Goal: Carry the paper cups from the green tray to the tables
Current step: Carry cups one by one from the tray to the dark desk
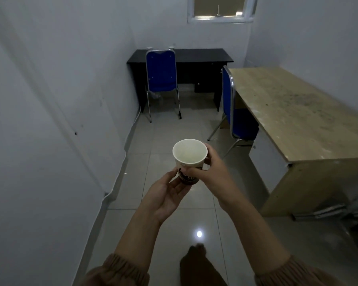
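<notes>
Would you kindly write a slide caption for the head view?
Right hand grips a paper cup, left hand supporting its base, facing a black desk and wooden table.

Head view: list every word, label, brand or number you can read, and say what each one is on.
The paper cup has pale lettering on its dark lower band: too blurred to read.
No other text, label or number shows in this view.

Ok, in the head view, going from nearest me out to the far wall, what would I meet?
Foot → paper cup → nearer blue chair, at the wooden table → farther blue chair → black desk → window.
</notes>
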